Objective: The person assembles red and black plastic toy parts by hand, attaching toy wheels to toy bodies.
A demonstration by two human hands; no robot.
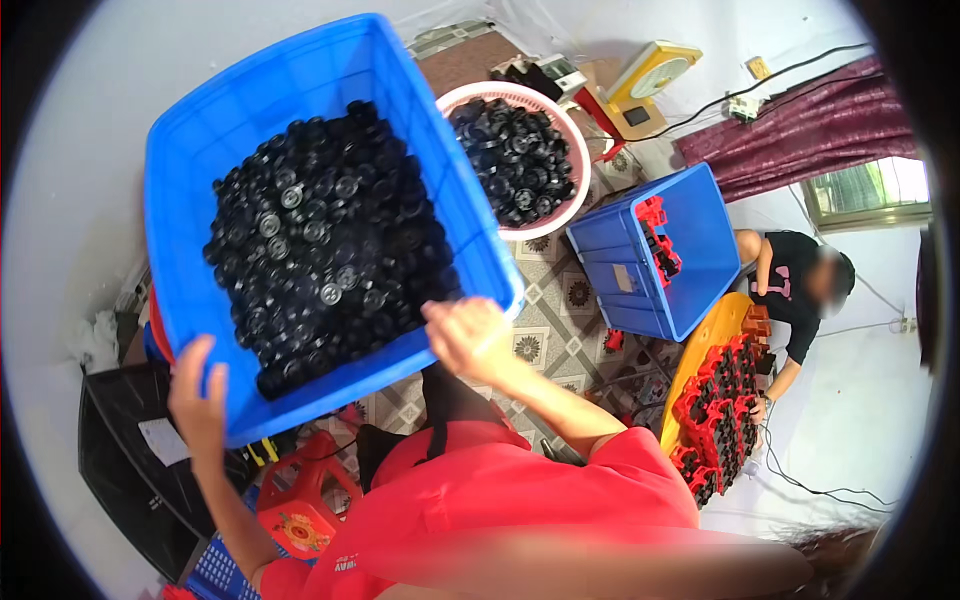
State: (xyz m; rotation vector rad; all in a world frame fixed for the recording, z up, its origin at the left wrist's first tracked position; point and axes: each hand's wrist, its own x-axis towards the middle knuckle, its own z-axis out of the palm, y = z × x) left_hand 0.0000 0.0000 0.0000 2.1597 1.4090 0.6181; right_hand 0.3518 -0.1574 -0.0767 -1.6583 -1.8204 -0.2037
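A large, open, rectangular blue plastic bin [190, 190] is seen in front of the red-shirted person, toward the left, with a heap of small, round, black wheel-like parts [330, 240] contained in it. The bin's near right rim is grasped by the right hand [468, 335], its fingers curled over the edge. The left hand [198, 395] is placed at the near left corner, fingers spread; whether a grip is taken there cannot be told. Beyond the bin, a round pink plastic basket [583, 165] is filled with similar black parts. To the right, red and black pieces [715, 415] are spread on a yellow tabletop [718, 318], and are reached by a black-shirted co-worker [790, 290]
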